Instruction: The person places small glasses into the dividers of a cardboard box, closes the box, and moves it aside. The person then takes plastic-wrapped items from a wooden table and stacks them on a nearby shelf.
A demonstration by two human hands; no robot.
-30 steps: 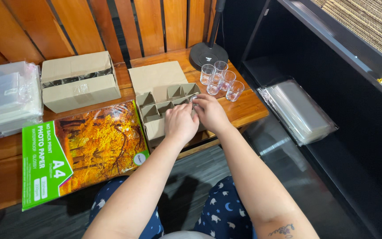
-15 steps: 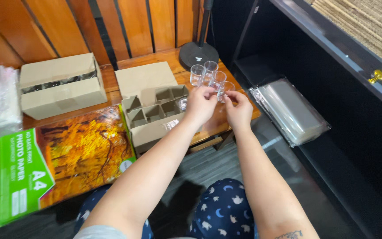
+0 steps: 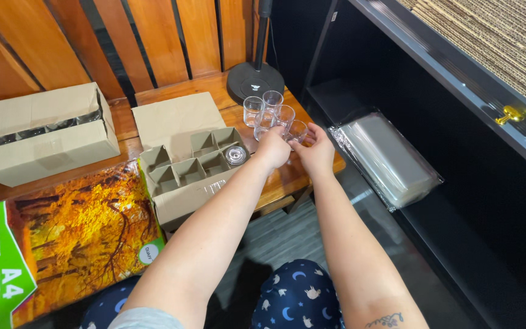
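Both hands have reached farther right than a second ago, the left hand (image 3: 273, 149) and right hand (image 3: 315, 151) apparently curled around one small glass (image 3: 298, 130) near the table's (image 3: 287, 176) right edge, just beside four more glasses (image 3: 266, 109) and the divided box (image 3: 190, 170).

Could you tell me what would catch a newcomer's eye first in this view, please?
Both hands meet at a cluster of small clear glasses near the wooden table's right end: the left hand and right hand close around the nearest one. Left of them an open divided cardboard box holds one glass in a compartment. At lower left lies a bright orange photo paper pack.
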